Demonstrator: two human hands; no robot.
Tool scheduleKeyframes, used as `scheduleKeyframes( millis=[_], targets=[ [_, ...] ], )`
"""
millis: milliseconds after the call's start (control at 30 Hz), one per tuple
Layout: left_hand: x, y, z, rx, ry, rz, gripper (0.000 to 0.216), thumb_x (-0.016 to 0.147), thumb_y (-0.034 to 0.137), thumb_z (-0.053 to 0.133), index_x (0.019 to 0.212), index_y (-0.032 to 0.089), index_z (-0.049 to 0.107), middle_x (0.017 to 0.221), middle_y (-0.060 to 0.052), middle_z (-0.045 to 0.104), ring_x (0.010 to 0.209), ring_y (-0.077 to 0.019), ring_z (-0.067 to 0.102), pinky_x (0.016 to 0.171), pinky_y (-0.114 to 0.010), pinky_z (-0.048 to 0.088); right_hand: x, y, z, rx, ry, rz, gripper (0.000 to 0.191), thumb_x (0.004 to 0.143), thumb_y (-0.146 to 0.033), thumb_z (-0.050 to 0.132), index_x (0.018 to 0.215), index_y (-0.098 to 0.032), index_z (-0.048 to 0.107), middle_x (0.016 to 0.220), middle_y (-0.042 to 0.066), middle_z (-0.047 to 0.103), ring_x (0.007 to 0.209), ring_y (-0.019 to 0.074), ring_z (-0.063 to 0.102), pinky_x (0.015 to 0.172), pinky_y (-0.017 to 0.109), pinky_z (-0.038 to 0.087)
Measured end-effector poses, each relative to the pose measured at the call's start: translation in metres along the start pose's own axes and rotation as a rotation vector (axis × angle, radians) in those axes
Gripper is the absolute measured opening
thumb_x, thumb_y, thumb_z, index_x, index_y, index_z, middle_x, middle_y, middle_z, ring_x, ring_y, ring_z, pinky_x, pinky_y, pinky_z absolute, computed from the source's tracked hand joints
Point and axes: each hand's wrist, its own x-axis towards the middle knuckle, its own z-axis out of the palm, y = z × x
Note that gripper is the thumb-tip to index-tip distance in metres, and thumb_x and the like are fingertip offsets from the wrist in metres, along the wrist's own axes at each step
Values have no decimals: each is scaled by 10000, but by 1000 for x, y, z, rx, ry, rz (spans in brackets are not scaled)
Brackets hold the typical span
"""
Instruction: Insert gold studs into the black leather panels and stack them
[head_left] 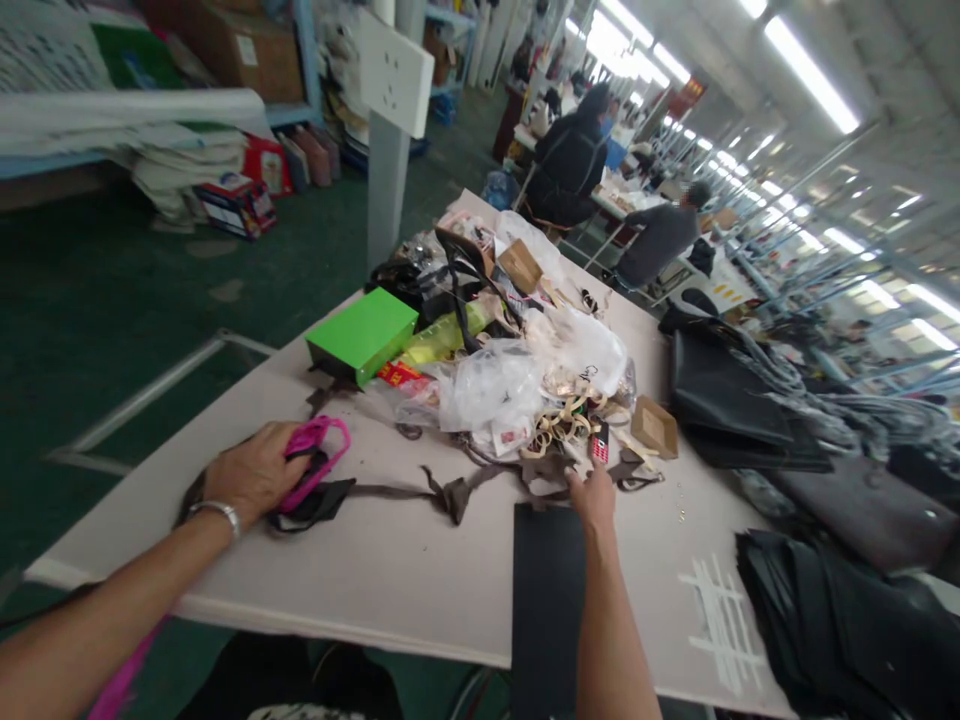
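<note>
My left hand is closed around a bundle of bright pink strap and black fabric on the left of the table. Its fingertips are partly hidden by the bundle. From there a dark brown fabric strip runs across the tabletop, with a knot-like clump in the middle. My right hand is at the near edge of a heap, thumb and fingers apart. It lies beside more dark strip, and a small red-and-black item is just beyond its fingertips.
Clear plastic bags, tan loops and scraps fill the table's far half. A green box stands left, a small cardboard tray right. A black sheet overhangs the front edge. Black leather-like pieces lie right. Two people sit beyond.
</note>
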Motion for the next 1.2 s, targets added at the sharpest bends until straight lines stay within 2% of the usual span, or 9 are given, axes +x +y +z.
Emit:
scheduleKeyframes(
  millis=[133,300,400,533,633,733,900,1067,1200],
  targets=[
    [0,-2,3,-25,12,35,475,814,366,402,1188,166,615,1175,-146,637,938,-309,652,767,-406,438,1,26,30,-174,-101,94,341,937,-360,649,1218,-172,603,1245,87,612,1077,240,623,916,461,533],
    [0,-3,2,-48,8,70,457,813,344,427,1189,170,620,1146,-154,641,913,-303,655,743,-409,426,-14,21,54,-229,-156,31,231,963,-339,612,1094,-151,646,1074,62,674,957,200,658,869,412,546],
    [-1,-3,1,-62,3,77,439,823,333,441,1181,155,622,1136,-161,641,899,-314,651,720,-412,412,-35,13,62,-202,-126,-58,251,960,-277,553,1153,-140,637,990,94,696,922,228,674,857,390,529],
    [-3,-1,-1,-81,0,56,402,829,297,477,1182,176,626,1129,-147,637,894,-302,655,710,-395,402,-73,-6,76,-156,-25,-184,537,892,-182,472,1422,-95,468,1362,235,534,1205,322,575,972,435,456],
    [-5,-1,-3,-94,-15,58,387,833,296,489,1173,182,634,1116,-131,639,914,-289,658,728,-374,415,-98,-20,86,-129,-34,-304,611,839,-111,453,1448,-139,466,1539,202,353,1339,327,456,1049,446,395],
    [-5,-1,-7,-92,-43,66,371,870,349,460,1157,191,634,1122,-119,645,916,-286,654,744,-359,447,-109,-31,90,-109,-99,-391,523,822,-88,457,1316,-168,609,1466,160,481,1244,309,526,1026,424,412],
    [-5,1,-13,-87,-76,71,368,880,361,433,1150,198,622,1136,-118,644,937,-293,652,769,-361,477,-114,-50,90,-60,-145,-391,371,852,-71,420,1041,-150,729,1014,152,698,971,284,632,918,406,470],
    [-6,3,-16,-113,-91,73,366,880,357,418,1139,198,620,1140,-122,645,964,-304,650,794,-375,483,-135,-76,94,113,-135,-358,389,889,-98,405,1137,-155,700,1184,144,661,1041,236,647,950,348,479],
    [-6,3,-19,-158,-95,49,355,869,370,432,1117,208,626,1136,-116,649,983,-308,649,808,-371,482,-151,-96,92,297,-118,-303,376,840,-90,408,1066,-125,707,1040,143,708,1001,244,662,947,373,494]
  ],
)
